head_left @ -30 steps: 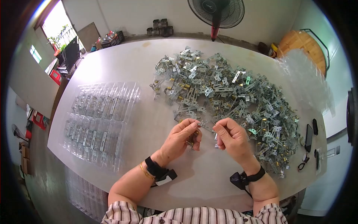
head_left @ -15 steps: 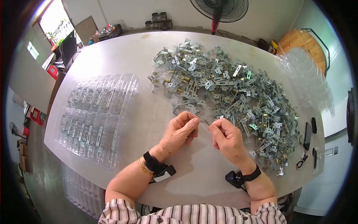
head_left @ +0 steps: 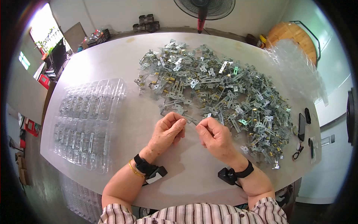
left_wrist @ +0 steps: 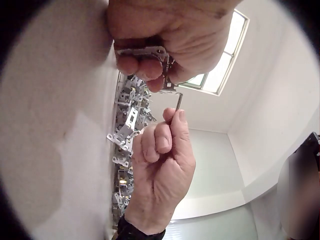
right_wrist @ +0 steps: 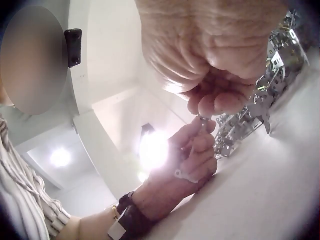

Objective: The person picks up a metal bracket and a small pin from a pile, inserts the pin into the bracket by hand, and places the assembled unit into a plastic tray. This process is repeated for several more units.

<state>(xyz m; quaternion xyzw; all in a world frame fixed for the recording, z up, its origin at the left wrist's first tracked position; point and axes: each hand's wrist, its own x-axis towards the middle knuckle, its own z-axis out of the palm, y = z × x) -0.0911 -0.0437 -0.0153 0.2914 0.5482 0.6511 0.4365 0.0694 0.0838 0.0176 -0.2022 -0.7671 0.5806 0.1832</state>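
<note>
My left hand grips a small metal bracket, its flat plate lying across the curled fingers and its far end by the thumb tip. Between thumb and forefinger, my right hand pinches a thin metal rod with a bent tip. That tip comes right up to the bracket's end in the left wrist view. Both hands are above the table in front of the heaped metal brackets. Fingers hide much of the held bracket in the right wrist view.
Clear plastic trays with rows of brackets lie at the table's left. Clear plastic sheeting covers the far right corner. A phone, keys and small dark items lie at the right edge. A fan stands behind the table.
One second ago the hands were apart. The right hand has moved in toward the left, and the rod now meets the bracket's end. The head view has shifted slightly.
</note>
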